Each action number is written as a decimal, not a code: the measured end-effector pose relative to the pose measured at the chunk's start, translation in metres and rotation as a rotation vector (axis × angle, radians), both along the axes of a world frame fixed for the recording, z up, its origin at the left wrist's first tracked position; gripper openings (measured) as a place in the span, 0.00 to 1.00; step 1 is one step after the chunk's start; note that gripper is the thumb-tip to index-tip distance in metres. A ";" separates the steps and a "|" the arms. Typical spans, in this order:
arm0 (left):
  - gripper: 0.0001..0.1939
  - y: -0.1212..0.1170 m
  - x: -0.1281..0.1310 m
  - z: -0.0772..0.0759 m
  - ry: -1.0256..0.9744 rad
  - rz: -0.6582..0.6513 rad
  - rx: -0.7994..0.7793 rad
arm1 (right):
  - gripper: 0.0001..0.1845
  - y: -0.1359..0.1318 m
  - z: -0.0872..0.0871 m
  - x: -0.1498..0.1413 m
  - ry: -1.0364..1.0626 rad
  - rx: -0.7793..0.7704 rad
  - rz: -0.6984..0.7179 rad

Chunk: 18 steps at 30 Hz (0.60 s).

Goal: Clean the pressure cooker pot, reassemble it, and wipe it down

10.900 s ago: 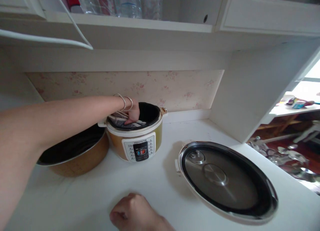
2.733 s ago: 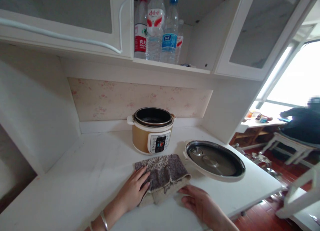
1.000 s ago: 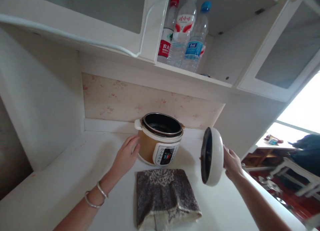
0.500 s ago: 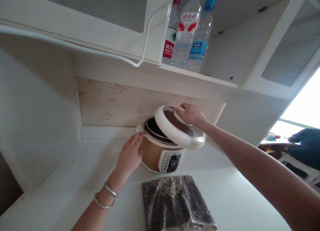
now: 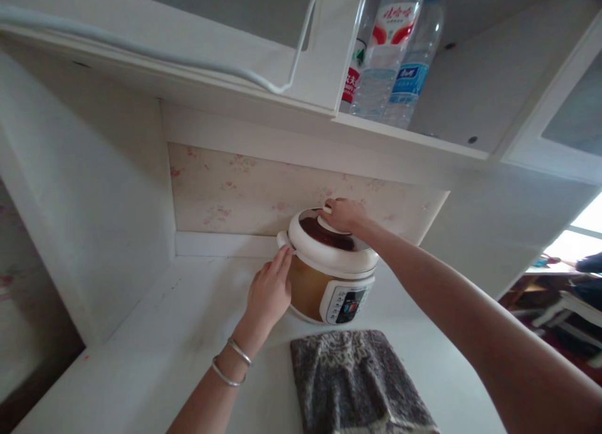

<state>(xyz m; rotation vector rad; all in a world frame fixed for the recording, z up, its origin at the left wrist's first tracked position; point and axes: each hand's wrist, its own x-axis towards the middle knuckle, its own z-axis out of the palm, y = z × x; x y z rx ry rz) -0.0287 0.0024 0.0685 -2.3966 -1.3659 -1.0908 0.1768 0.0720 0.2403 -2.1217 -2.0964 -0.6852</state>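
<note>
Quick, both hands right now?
Left hand: open, at the cooker's side; can't tell whether it touches.
Right hand: closed, holding the lid from above.

Electric pressure cooker [image 5: 310, 290] on the countertop [image 5: 211, 333], towel [image 5: 352, 377] in front.
The lid [image 5: 324, 256] sits on the cooker, the right hand [image 5: 347, 214] on top of it, the left hand [image 5: 270, 290] at the cooker's left side. Behind is the wall panel [image 5: 244, 189]; above, toward the right, bottles [image 5: 383, 64] stand in an open cupboard [image 5: 470, 89], with a cord [image 5: 183, 60] to their left.
</note>
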 end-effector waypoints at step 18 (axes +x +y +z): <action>0.34 -0.002 -0.001 0.003 0.030 0.010 0.003 | 0.32 0.014 0.001 -0.007 0.084 -0.079 -0.104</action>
